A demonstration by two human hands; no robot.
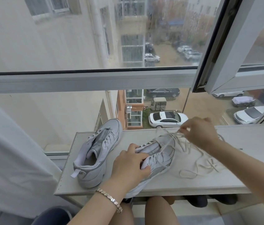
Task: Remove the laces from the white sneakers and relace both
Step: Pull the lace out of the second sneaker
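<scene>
Two white sneakers lie on a pale shelf board (193, 184) by a window. The left sneaker (97, 153) has no lace and points away from me. My left hand (129, 166) grips the tongue and collar of the right sneaker (158, 158), pressing it down. My right hand (199, 132) is raised above that sneaker's toe and pinches a white lace (168, 142) that runs down into its eyelets. A loose lace (199, 164) lies in coils on the board to the right.
A large glass window (95, 46) stands directly behind the board, with an open sash (225, 62) at the upper right. A white curtain (6, 151) hangs at the left. Dark shoes (209, 200) sit under the board, and my knees are below its front edge.
</scene>
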